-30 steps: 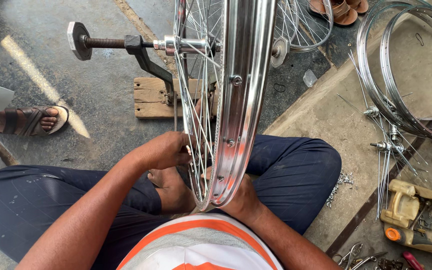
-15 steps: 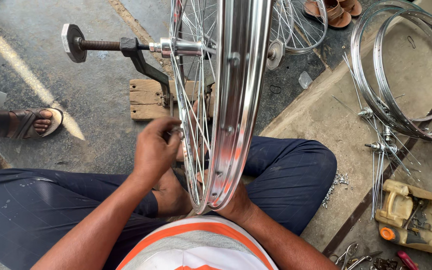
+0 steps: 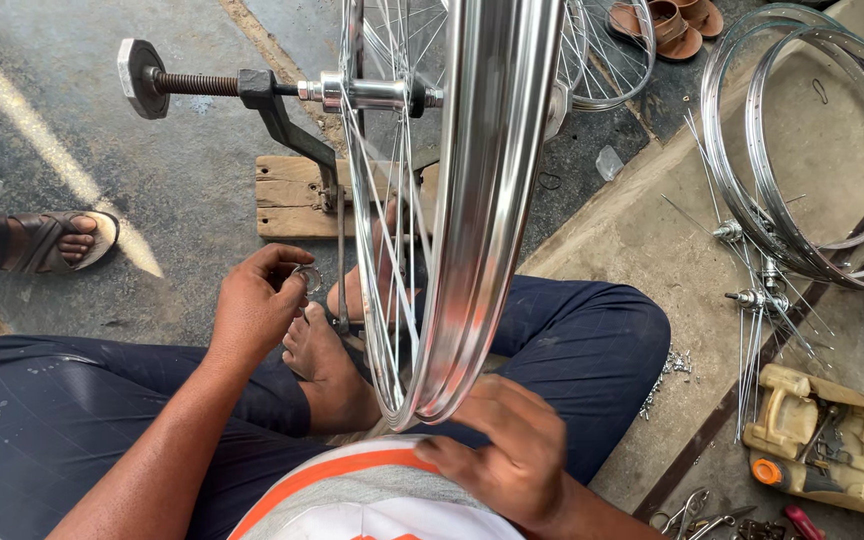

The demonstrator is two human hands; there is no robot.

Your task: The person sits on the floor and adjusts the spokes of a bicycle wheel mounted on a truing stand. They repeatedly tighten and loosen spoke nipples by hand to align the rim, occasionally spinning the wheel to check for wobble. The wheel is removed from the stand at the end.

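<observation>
Chrome wheel rim (image 3: 482, 200) touched by right hand (image 3: 507, 450), left hand (image 3: 252, 305) pinching small ring (image 3: 307, 278)

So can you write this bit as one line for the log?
left hand: pinching small metal ring | right hand: on wheel rim | wheel: upright in truing stand

**Hand and Arm Position**

Left hand (image 3: 255, 305): forearm extends forward from lower left, fingers curled, thumb and fingertips pinched together. Right hand (image 3: 504, 450): held close to the torso, back of hand up, fingers bent and slightly motion-blurred. Hands are well apart.
</observation>
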